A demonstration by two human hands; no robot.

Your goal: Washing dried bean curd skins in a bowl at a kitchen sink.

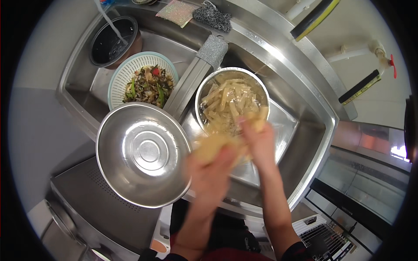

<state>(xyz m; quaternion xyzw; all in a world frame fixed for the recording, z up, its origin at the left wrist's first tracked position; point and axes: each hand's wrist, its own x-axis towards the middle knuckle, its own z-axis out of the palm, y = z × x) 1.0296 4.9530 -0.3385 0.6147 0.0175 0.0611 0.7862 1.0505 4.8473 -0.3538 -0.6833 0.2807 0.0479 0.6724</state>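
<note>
My left hand [210, 173] grips a clump of pale yellow food strips [214, 148], blurred by motion. Higher and to the right, my right hand [259, 140] is also closed around yellowish strips [258, 120]. Both hands are over the near side of a round metal bowl [267, 94] standing in the right sink basin. Liquid and many more soft, pale strips [233, 94] fill that bowl. The exact kind of food cannot be told. To the left of my hands, a wide stainless steel bowl [114, 156] with nothing in it rests at the sink's front edge.
In the left basin [160, 37], a colander [117, 81] holds food scraps. Water runs into a dark-lined pot [98, 49] behind it. A grey cloth [213, 50] drapes over the divider [189, 86]. A sponge [176, 13] and a scouring pad [212, 18] lie on the back ledge.
</note>
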